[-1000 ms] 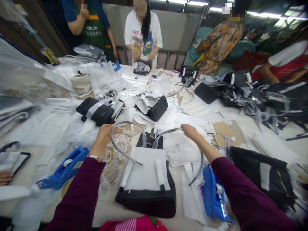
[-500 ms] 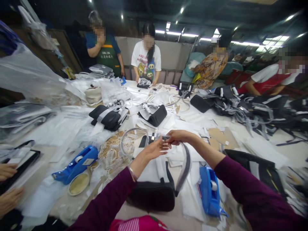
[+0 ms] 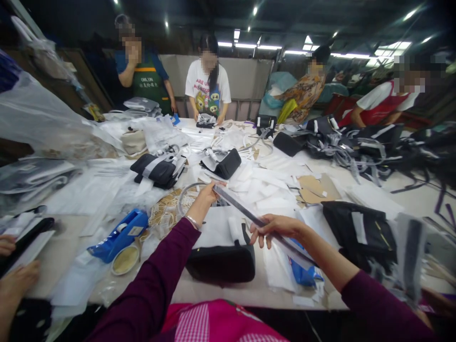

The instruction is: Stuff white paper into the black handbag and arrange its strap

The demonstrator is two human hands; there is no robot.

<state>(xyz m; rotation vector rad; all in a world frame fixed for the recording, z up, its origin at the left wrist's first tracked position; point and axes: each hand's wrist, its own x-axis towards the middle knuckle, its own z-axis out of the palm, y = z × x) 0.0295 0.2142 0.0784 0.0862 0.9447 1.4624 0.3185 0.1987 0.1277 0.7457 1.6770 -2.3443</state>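
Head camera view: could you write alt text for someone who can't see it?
A person's left hand and right hand hold a wrapped bag strap stretched straight above a black handbag on a cluttered table, with a blue tape dispenser nearby.

Both arms in dark purple sleeves, reaching forward from bottom of view. Left arm stretched out far, thin bracelet on wrist. Left hand (image 3: 207, 194) up front, fingers pinched shut round one end of something thin. Right arm bent, coming in from right side. Right hand (image 3: 276, 228) nearer body, lower than left, thumb on top, fingers curled under in loose grip. Hands well apart.
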